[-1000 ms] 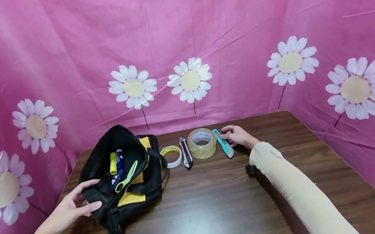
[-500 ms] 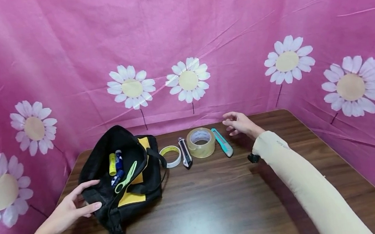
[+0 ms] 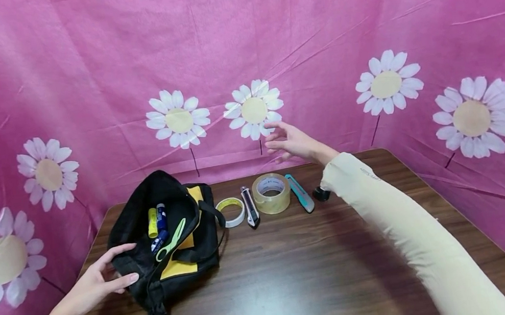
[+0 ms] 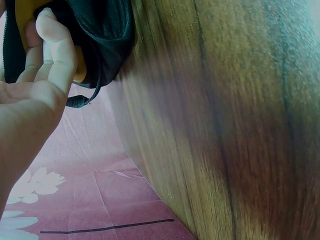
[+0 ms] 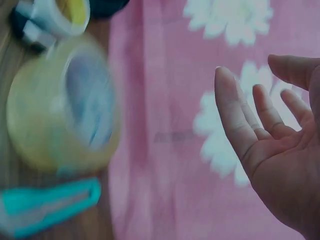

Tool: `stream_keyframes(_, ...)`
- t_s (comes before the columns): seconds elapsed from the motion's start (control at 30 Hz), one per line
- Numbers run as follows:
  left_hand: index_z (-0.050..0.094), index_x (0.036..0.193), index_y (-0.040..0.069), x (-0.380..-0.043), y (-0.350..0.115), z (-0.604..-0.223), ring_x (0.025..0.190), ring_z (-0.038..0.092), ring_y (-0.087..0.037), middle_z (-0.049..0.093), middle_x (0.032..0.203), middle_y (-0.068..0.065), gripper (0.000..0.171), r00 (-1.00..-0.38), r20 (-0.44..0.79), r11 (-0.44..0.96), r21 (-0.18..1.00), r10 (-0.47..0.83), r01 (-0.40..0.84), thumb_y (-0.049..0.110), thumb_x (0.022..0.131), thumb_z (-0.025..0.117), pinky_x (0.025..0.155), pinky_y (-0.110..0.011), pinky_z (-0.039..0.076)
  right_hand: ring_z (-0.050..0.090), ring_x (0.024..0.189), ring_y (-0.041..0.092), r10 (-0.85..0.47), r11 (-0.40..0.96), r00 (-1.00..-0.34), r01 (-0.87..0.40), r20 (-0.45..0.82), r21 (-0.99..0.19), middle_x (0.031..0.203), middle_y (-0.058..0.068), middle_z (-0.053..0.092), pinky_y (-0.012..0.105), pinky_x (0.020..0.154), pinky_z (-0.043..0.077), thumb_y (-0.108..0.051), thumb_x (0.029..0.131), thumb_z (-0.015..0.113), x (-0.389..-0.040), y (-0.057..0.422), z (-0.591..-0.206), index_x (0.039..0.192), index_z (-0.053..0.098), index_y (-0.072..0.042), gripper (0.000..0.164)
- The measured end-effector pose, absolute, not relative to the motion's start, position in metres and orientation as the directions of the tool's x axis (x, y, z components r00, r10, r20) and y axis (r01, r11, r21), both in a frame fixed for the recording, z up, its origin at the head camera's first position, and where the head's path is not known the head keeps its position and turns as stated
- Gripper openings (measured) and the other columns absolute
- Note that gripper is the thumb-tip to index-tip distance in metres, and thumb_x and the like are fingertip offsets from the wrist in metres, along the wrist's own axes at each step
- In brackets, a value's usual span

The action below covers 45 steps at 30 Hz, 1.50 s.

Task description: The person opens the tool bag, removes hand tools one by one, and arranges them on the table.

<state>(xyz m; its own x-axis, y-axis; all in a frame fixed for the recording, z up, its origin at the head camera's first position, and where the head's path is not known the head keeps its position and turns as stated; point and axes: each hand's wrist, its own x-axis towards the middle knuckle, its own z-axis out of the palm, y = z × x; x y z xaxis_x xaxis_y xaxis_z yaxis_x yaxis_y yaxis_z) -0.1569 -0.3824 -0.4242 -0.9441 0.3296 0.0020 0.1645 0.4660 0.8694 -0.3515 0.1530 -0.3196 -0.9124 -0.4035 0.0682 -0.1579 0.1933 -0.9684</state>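
Lower left, left hand: I see it gripping the black bag.
Centre, right hand: fingers apart, holding nothing, above clear tape.

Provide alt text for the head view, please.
A person's left hand holds an open black bag containing green scissors and small tubes; the empty right hand is raised near two tape rolls and two cutters on a wooden table.

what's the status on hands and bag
Left hand holds black-and-yellow bag, mouth open. Right hand empty, raised near clear packing tape. Nothing visible between them.
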Motion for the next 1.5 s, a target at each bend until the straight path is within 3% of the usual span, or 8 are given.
stream_keyframes(0.2, 0.039, 0.150, 0.011, -0.154, -0.383, -0.426, 0.073, 0.065, -0.021, 0.065, 0.080, -0.010, 0.063, -0.950, 0.003, 0.463, 0.873, 0.313, 0.156, 0.005, 0.095, 0.069, 0.066, -0.041, 0.058, 0.062, 0.114, 0.034, -0.543, 0.158, -0.835, -0.202, 0.086, -0.967, 0.136, 0.021, 0.052, 0.053, 0.086, 0.057, -0.012, 0.102, 0.063, -0.342, 0.091, -0.301, 0.155, 0.036, -0.013, 0.059)
stream_keyframes(0.47, 0.039, 0.150, 0.010, -0.152, -0.382, -0.429, 0.074, 0.064, -0.018, 0.065, 0.082, -0.009, 0.064, -0.949, -0.004, 0.430, 0.892, 0.317, 0.140, 0.004, 0.095, 0.070, 0.067, -0.040, 0.058, 0.060, 0.122, 0.033, -0.661, 0.074, -0.745, -0.180, 0.087, -0.981, 0.138, 0.019, 0.054, 0.049, 0.091, 0.055, -0.012, 0.101, 0.065, -0.322, 0.007, -0.306, 0.154, 0.039, -0.015, 0.059)
stream_keyframes(0.7, 0.039, 0.150, 0.010, -0.154, -0.378, -0.429, 0.075, 0.064, -0.017, 0.065, 0.083, -0.009, 0.063, -0.951, -0.017, 0.431, 0.894, 0.309, 0.124, 0.005, 0.095, 0.070, 0.067, -0.041, 0.058, 0.062, 0.115, 0.014, -0.719, 0.076, -0.690, -0.192, 0.079, -0.978, 0.130, 0.003, 0.063, 0.043, 0.098, 0.052, -0.016, 0.099, 0.068, -0.307, -0.056, -0.329, 0.144, 0.053, -0.015, 0.047)
stream_keyframes(0.8, 0.039, 0.150, 0.009, -0.155, -0.376, -0.428, 0.076, 0.064, -0.017, 0.065, 0.085, -0.009, 0.063, -0.949, -0.014, 0.426, 0.895, 0.316, 0.129, 0.006, 0.096, 0.070, 0.067, -0.041, 0.058, 0.060, 0.114, 0.010, -0.728, 0.125, -0.683, -0.218, 0.060, -0.968, 0.133, 0.003, 0.062, 0.037, 0.097, 0.052, -0.018, 0.098, 0.069, -0.306, -0.075, -0.340, 0.144, 0.054, -0.014, 0.048)
stream_keyframes(1.0, 0.039, 0.150, 0.009, -0.156, -0.376, -0.429, 0.077, 0.064, -0.017, 0.066, 0.087, -0.009, 0.062, -0.945, -0.001, 0.412, 0.900, 0.327, 0.141, 0.005, 0.096, 0.069, 0.067, -0.041, 0.058, 0.052, 0.132, 0.019, -0.742, 0.206, -0.671, -0.250, 0.015, -0.946, 0.145, 0.009, 0.054, 0.028, 0.101, 0.045, -0.023, 0.098, 0.070, -0.304, -0.102, -0.361, 0.149, 0.049, -0.014, 0.056)
stream_keyframes(1.23, 0.039, 0.149, 0.007, -0.155, -0.378, -0.430, 0.078, 0.064, -0.015, 0.066, 0.088, -0.008, 0.061, -0.939, 0.022, 0.393, 0.904, 0.343, 0.165, 0.002, 0.096, 0.068, 0.066, -0.041, 0.058, 0.052, 0.128, 0.019, -0.722, 0.221, -0.686, -0.105, -0.091, -0.970, 0.148, 0.011, 0.048, 0.051, 0.108, 0.043, -0.018, 0.096, 0.072, -0.301, -0.111, -0.384, 0.150, 0.049, -0.012, 0.059)
stream_keyframes(1.43, 0.040, 0.149, 0.007, -0.154, -0.381, -0.431, 0.078, 0.064, -0.015, 0.066, 0.090, -0.008, 0.061, -0.943, 0.023, 0.397, 0.903, 0.333, 0.162, 0.002, 0.095, 0.068, 0.066, -0.041, 0.058, 0.040, 0.140, 0.030, -0.665, 0.274, -0.739, -0.106, -0.109, -0.956, 0.150, 0.017, 0.045, 0.033, 0.107, 0.041, -0.014, 0.091, 0.076, -0.298, -0.122, -0.399, 0.147, 0.051, -0.010, 0.062)
stream_keyframes(1.5, 0.040, 0.149, 0.007, -0.153, -0.381, -0.430, 0.078, 0.064, -0.015, 0.066, 0.090, -0.009, 0.061, -0.944, 0.015, 0.400, 0.904, 0.329, 0.153, 0.003, 0.095, 0.069, 0.066, -0.041, 0.058, 0.037, 0.143, 0.031, -0.649, 0.286, -0.750, -0.085, -0.127, -0.955, 0.154, 0.019, 0.041, 0.035, 0.110, 0.038, -0.013, 0.090, 0.077, -0.295, -0.124, -0.406, 0.148, 0.049, -0.010, 0.064)
